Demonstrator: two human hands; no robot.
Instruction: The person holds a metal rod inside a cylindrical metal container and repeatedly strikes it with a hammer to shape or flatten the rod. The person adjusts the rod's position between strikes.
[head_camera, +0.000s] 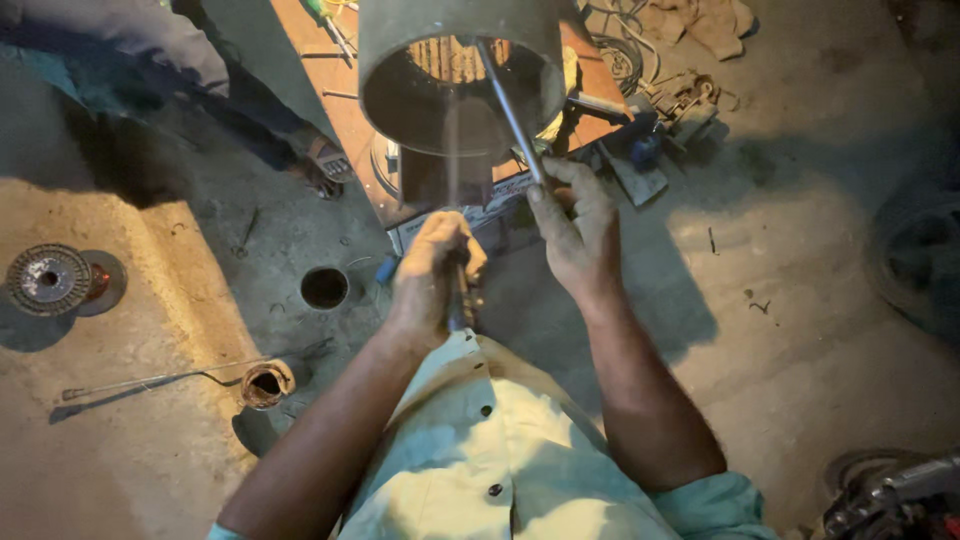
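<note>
A large metal cylinder (455, 40), a motor housing with slotted windings showing inside, stands just ahead of me at the top centre. My right hand (572, 232) grips a thin metal rod (508, 108) that slants up into the cylinder's open mouth. My left hand (432, 275) is closed round a dark tool handle (458, 300) held upright below the cylinder; its upper part blurs against the housing. Both forearms reach out from my light green shirt.
Another person's foot in a sandal (322, 162) is at the upper left. On the concrete floor lie a wire spool (48, 279), a small round hole (324, 287), a copper-wound ring (265, 384) with a long thin rod, and metal parts at the upper right (690, 95).
</note>
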